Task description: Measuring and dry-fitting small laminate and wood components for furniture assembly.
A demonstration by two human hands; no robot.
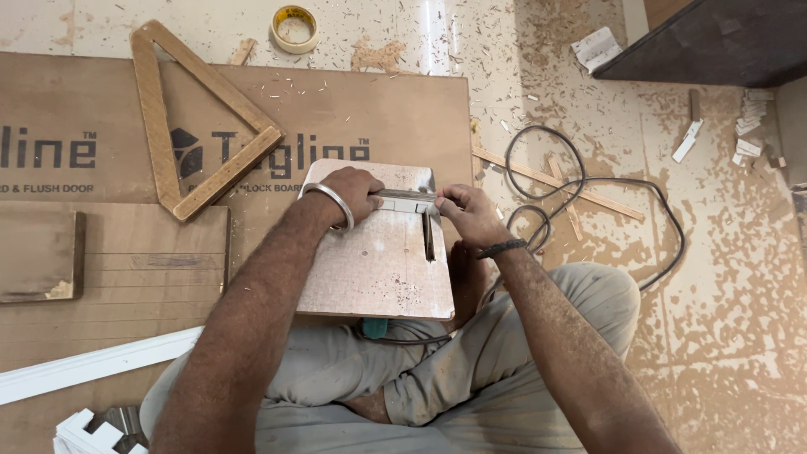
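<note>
I am pinching a white strip [409, 203] between my left hand [353, 195] and right hand [467, 212], pressing it onto the board [378, 261] above the slot [429, 235].

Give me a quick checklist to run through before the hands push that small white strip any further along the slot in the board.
1. Left hand flat on the board: ok.
2. Right hand pinching the white strip at its end: ok.
3. Strip lying across the top of the slot: ok.
4. Fingers clear of the slot: not ok, the right fingertips sit close beside it.
5. Black cable clear of the board: ok, it loops on the floor to the right.
6. Blade turning or still: cannot tell.
</note>
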